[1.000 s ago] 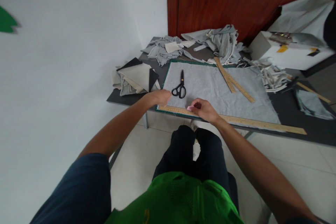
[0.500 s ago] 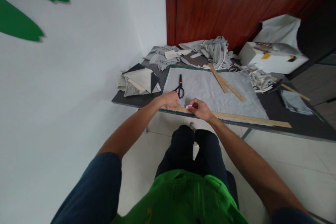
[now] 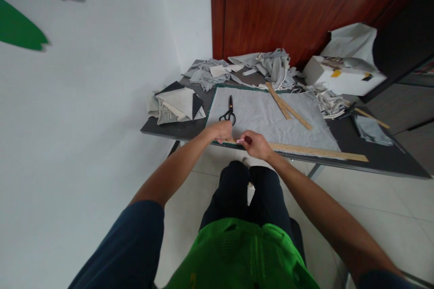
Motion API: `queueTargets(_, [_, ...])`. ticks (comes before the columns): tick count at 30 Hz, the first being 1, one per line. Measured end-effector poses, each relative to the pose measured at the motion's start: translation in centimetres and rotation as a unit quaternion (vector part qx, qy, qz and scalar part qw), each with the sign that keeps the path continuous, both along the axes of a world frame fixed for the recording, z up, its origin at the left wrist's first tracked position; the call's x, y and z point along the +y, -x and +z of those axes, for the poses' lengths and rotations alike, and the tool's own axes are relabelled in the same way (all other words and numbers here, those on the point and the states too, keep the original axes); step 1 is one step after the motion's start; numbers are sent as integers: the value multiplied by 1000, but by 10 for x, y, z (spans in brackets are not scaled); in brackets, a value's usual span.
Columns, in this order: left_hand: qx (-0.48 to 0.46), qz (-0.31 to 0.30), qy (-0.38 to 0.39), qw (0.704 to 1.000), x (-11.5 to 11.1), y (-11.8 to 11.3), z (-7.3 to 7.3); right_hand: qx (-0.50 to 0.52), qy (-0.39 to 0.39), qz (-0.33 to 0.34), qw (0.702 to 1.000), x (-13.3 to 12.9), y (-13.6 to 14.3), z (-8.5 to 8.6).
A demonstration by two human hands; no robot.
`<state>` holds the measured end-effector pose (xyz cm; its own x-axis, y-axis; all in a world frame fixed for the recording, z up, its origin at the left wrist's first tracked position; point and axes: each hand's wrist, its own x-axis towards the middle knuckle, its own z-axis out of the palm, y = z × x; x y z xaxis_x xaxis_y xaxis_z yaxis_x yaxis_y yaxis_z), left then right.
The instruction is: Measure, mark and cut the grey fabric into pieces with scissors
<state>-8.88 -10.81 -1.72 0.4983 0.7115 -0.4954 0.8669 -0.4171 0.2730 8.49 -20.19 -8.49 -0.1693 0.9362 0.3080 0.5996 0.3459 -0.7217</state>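
Note:
A long wooden ruler lies along the near edge of a light grey cloth. My left hand is closed with curled fingers on the ruler's left part, pressing it down. In a pinch, my right hand holds a small pale pink piece of tailor's chalk at the ruler. Black scissors lie on the cloth just beyond my left hand, blades pointing away, with part of the handles close to the hand.
Two crossed wooden strips rest on the cloth. Folded fabric sits at the table's left end, and heaped grey scraps lie at the back. A white box stands back right, with a grey cloth piece nearer.
My right hand with the chalk has shifted slightly left and nearer along the ruler, closer to my left hand. The whole view has moved a little; the scissors stay on the cloth.

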Motion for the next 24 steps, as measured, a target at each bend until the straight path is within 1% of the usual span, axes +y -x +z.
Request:
queueTargets(6, [-40, 9, 41, 998, 3, 9, -3, -53, -52, 11, 997, 1, 8, -5])
queueTargets(9, [-25, 0, 36, 999, 4, 9, -4, -69, -63, 16, 995, 1, 9, -8])
queueTargets(12, [-31, -16, 28, 999, 5, 9, -6, -75, -75, 25, 994, 0, 9, -9])
queueTargets(15, [-33, -24, 18, 999, 5, 8, -8, -78, -76, 27, 994, -1, 8, -11])
queueTargets(21, [5, -28, 5, 1000, 5, 4, -9, -92, -70, 39, 993, -1, 7, -12])
queueTargets(24, [4, -12, 11, 1000, 2, 1, -8, -100, -73, 44, 991, 0, 9, -12])
